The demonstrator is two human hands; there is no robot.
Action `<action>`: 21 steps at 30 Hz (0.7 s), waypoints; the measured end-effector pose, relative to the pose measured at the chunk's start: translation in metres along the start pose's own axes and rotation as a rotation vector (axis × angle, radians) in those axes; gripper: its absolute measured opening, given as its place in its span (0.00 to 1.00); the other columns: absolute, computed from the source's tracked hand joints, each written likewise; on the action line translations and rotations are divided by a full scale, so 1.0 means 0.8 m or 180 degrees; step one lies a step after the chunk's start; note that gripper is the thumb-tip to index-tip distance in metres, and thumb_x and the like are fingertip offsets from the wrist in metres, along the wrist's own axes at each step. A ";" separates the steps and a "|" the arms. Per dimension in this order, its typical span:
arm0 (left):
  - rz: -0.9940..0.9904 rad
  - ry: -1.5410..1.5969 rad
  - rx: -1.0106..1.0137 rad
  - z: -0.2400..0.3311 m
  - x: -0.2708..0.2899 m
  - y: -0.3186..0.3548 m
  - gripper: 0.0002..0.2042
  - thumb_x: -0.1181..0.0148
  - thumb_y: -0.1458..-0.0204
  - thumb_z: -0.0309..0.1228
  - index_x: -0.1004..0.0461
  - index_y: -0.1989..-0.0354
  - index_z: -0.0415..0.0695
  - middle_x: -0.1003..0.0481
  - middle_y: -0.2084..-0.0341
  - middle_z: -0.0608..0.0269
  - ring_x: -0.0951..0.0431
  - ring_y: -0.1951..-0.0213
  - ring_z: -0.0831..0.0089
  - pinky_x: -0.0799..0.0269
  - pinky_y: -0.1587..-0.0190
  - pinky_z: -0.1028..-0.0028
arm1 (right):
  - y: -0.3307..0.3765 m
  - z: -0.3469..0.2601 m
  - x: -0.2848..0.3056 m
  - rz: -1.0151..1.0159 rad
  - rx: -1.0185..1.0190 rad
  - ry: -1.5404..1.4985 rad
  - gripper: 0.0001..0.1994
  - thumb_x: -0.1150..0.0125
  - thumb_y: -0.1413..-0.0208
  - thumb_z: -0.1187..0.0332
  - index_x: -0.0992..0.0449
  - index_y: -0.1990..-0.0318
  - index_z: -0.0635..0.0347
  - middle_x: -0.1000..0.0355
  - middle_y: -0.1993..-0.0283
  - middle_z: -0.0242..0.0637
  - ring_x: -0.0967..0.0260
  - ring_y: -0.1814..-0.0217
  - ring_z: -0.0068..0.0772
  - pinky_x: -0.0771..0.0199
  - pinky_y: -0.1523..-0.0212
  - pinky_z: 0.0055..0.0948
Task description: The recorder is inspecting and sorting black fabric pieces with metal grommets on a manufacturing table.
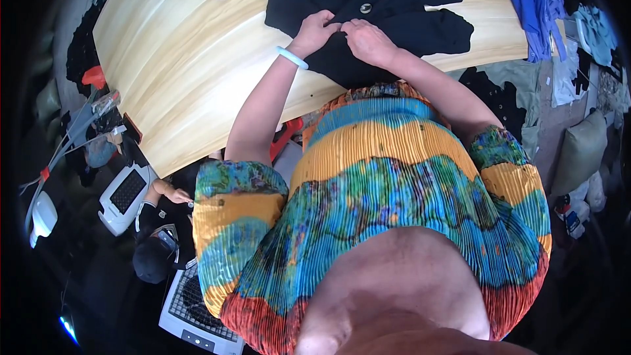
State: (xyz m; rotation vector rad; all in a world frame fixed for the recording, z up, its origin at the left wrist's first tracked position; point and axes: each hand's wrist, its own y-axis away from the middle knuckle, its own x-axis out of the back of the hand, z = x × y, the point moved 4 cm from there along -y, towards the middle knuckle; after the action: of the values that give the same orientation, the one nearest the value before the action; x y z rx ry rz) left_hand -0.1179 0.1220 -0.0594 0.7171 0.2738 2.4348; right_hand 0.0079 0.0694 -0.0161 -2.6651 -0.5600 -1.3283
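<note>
Pale wooden table, strewn with clothes; cluttered floor around. Black buttoned garment spread flat, front edge pinched between left hand and right hand, fingers pressed together.

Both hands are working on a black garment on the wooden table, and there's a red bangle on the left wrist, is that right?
Not quite: the head view shows the bangle on the left wrist is pale blue-green, not red. Both the left hand and right hand do rest on the black garment on the wooden table.

No packages, labels, signs or screens in view.
</note>
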 end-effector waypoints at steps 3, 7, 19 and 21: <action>0.0058 0.0636 0.0127 -0.009 -0.003 -0.005 0.08 0.43 0.57 0.28 0.31 0.71 0.37 0.29 0.79 0.61 0.32 0.75 0.77 0.35 0.69 0.76 | -0.002 -0.002 0.001 0.0051 -0.0104 -0.0189 0.08 0.53 0.58 0.76 0.33 0.68 0.66 0.33 0.67 0.49 0.36 0.59 0.47 0.36 0.56 0.38; 0.0018 0.0908 0.0224 -0.007 -0.006 -0.005 0.07 0.44 0.56 0.27 0.31 0.72 0.36 0.30 0.79 0.64 0.33 0.75 0.80 0.36 0.70 0.78 | -0.003 0.003 0.001 0.0139 -0.0256 -0.0335 0.09 0.51 0.58 0.76 0.34 0.66 0.64 0.34 0.68 0.46 0.35 0.61 0.48 0.34 0.59 0.39; -0.0316 -0.0723 -0.0443 0.050 -0.003 0.028 0.19 0.45 0.59 0.31 0.36 0.58 0.35 0.29 0.66 0.46 0.30 0.61 0.52 0.35 0.57 0.65 | 0.006 0.004 0.009 0.0192 0.0038 0.0536 0.06 0.48 0.56 0.71 0.32 0.71 0.65 0.33 0.70 0.45 0.33 0.64 0.42 0.34 0.60 0.34; -0.0089 -0.0894 -0.0549 0.050 -0.005 0.033 0.18 0.46 0.59 0.30 0.36 0.59 0.35 0.29 0.66 0.47 0.30 0.60 0.53 0.35 0.57 0.64 | 0.003 0.002 0.008 0.0145 0.0100 0.0602 0.06 0.48 0.56 0.71 0.32 0.71 0.65 0.33 0.70 0.45 0.33 0.64 0.42 0.33 0.60 0.33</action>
State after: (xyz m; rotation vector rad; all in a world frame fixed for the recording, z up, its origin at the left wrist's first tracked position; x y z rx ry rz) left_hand -0.1055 0.0994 -0.0187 0.9555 -0.0364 2.2618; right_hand 0.0138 0.0696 -0.0118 -2.4759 -0.4895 -1.5237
